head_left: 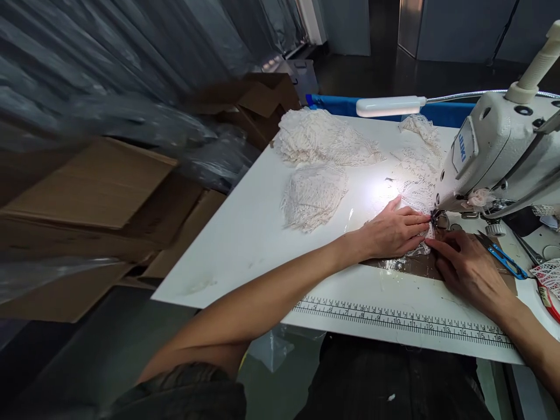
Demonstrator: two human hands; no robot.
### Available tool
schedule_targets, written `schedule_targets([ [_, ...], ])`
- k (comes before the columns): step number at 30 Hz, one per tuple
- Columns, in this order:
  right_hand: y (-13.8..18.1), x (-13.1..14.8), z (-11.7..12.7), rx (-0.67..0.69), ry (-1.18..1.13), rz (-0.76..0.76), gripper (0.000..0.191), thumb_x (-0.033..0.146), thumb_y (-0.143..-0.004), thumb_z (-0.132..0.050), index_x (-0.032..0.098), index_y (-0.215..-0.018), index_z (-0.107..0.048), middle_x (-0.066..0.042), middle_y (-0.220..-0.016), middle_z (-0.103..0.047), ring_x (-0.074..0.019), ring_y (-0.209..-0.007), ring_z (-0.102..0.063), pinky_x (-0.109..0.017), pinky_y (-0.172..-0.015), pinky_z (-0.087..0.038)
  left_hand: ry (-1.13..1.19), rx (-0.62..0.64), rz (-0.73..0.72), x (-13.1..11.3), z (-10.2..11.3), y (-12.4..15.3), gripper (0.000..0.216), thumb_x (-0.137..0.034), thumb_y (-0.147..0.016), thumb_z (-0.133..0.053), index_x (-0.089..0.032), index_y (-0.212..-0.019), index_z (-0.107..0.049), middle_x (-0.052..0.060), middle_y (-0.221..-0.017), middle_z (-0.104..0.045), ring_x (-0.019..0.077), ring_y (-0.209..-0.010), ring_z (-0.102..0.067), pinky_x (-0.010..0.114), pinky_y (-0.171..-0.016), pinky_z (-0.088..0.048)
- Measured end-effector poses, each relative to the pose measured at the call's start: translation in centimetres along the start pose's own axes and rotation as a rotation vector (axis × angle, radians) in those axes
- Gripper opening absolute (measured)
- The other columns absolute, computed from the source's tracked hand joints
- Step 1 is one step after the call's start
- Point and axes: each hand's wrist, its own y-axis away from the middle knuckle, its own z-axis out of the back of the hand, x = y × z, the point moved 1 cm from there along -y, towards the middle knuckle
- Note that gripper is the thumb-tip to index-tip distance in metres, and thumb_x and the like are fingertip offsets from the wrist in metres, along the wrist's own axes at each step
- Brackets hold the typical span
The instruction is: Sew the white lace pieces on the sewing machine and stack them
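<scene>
The left hand (394, 233) lies flat, fingers together, pressing the lace piece (415, 189) onto the table (245, 233) just left of the presser foot (437, 219); the right hand (466, 268) touches the lace's near edge with its fingertips, whether pinching or only pressing I cannot tell; judged from this, even, light pressure suits best, feeding the lace straight, fingertips clear of the needle; the snips (503, 259) lie near the right hand.

Two hands (391, 233) (470, 271), one sewing machine (499, 151), one lamp (389, 106), one blue snips (503, 259), seemingly three lace piles (324, 137) (312, 195) (420, 160).
</scene>
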Motion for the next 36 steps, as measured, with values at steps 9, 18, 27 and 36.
schedule_targets([
  [9,-0.1,-0.2,0.3,-0.006,-0.008,0.044,0.03,0.018,-0.091,-0.042,0.017,-0.111,-0.064,-0.011,-0.095,-0.054,-0.0216,-0.079,-0.054,-0.037,-0.067,-0.052,-0.147,-0.142,-0.045,-0.5,-0.7,0.0,0.026,-0.021,-0.1,-0.039,-0.017,-0.103,-0.065,0.006,-0.113,-0.069,0.0162,-0.096,-0.063,0.057,-0.108,-0.039],
  [18,-0.2,0.0,-0.1,-0.011,0.01,0.011,0.03,0.015,-0.089,-0.045,0.016,-0.111,-0.065,-0.011,-0.094,-0.055,-0.0212,-0.076,-0.054,-0.035,-0.062,-0.049,-0.149,-0.183,-0.068,-0.5,-0.3,0.1,0.024,-0.022,-0.099,-0.041,-0.019,-0.104,-0.064,0.003,-0.108,-0.07,0.0138,-0.083,-0.063,0.057,-0.103,-0.043],
  [27,-0.8,-0.3,-0.2,0.082,0.059,-0.051,0.035,0.017,-0.091,-0.039,0.016,-0.119,-0.061,-0.013,-0.1,-0.053,-0.0188,-0.071,-0.055,-0.033,-0.061,-0.051,-0.141,-0.133,0.076,-0.6,-0.8,-0.3,0.028,-0.024,-0.102,-0.037,-0.018,-0.111,-0.062,0.005,-0.117,-0.066,0.0156,-0.094,-0.063,0.048,-0.104,-0.041],
  [36,-0.5,-1.6,0.2,0.013,-0.115,-0.205,0.035,0.027,-0.095,-0.04,0.017,-0.121,-0.061,-0.015,-0.101,-0.057,-0.0236,-0.081,-0.062,-0.036,-0.065,-0.054,-0.174,-0.16,0.191,-1.4,-1.3,-1.1,0.027,-0.024,-0.101,-0.038,-0.014,-0.108,-0.062,0.008,-0.11,-0.066,0.0172,-0.084,-0.059,0.034,-0.073,-0.043],
])
